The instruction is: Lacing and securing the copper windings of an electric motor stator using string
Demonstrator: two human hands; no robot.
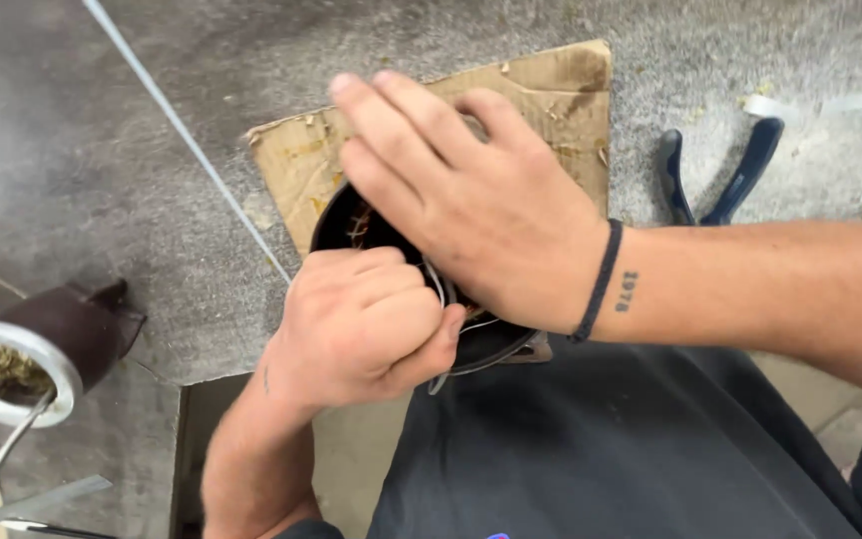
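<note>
1. Two bare hands in view, both the person's own, both on one dark round container (351, 225) that sits at the near edge of one torn piece of brown cardboard (551, 95) on the grey speckled floor (102, 150)
2. Left hand (361, 324): fingers curled into a closed fist against the container's near rim, thumb pressed across; a thin metal band (438, 284) shows at the fist, but whether the fingers pinch it cannot be told
3. Right hand (471, 200): laid flat over the container's top, fingers extended and slightly spread, pointing to the upper left; palm covers most of the opening, nothing enclosed by the fingers; one dark cord bracelet (599, 284) on the wrist
4. Container contents: only a sliver visible past the right hand's fingers, brownish strands; rest hidden
5. One pair of pliers with blue handles (740, 175) lies on the floor beyond the right forearm, apart from both hands
6. One metal-rimmed cup of green-brown herb (2, 369) with one metal straw (7, 454), at left, well apart from the hands
7. One thin pale strap (182, 130) runs diagonally across the floor from the top left toward the container
8. Dark cloth (601, 449) covers the near foreground under the right forearm
</note>
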